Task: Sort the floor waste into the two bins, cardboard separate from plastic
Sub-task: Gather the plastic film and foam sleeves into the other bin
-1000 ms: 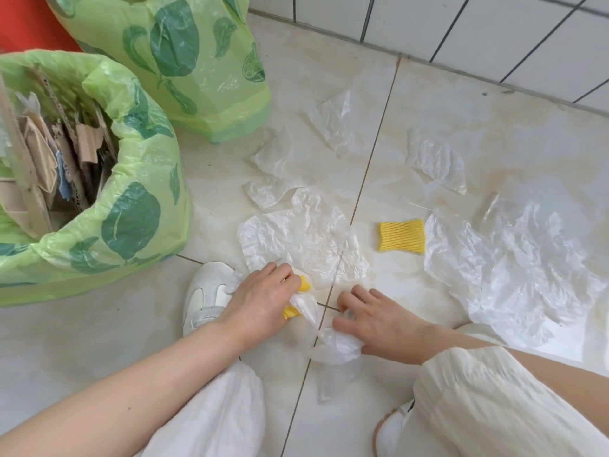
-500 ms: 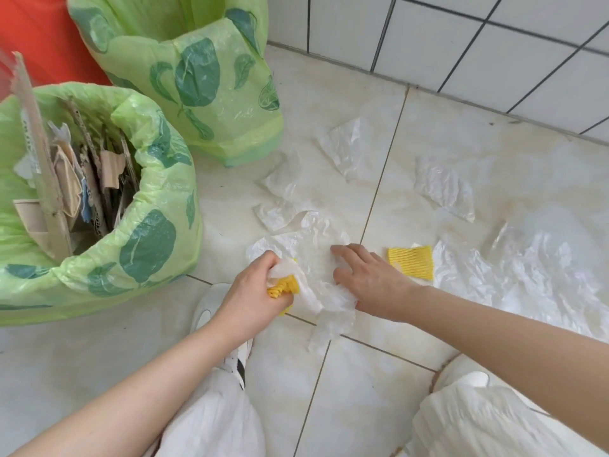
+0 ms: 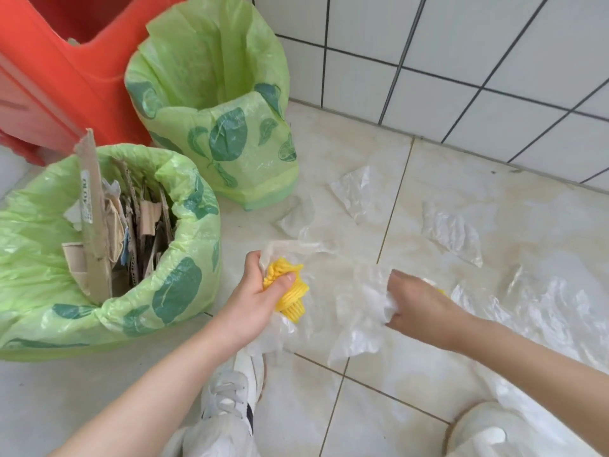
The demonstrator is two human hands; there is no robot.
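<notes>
Head view: left hand [image 3: 260, 291] fingers [image 3: 283, 281] clench yellow foam net [image 3: 290, 293] (long axis slanting down-right) with clear film, while right hand [image 3: 418, 308] fingers curl around crumpled plastic sheet [image 3: 372, 298].

We see two bins lined with pale green bags printed with dark green leaves: the near bin [image 3: 184, 291] holds brown and grey cardboard [image 3: 95, 225], and the far bin [image 3: 224, 140] stands just behind it. Behind the near bin rises an orange-red container [image 3: 66, 67]. Right of the near bin, bright yellow foam netting [image 3: 288, 291] shows against clear, whitish plastic film [image 3: 356, 311] on the cream floor tiles [image 3: 412, 423]. The wall tiles [image 3: 461, 61] are white with dark grout.
</notes>
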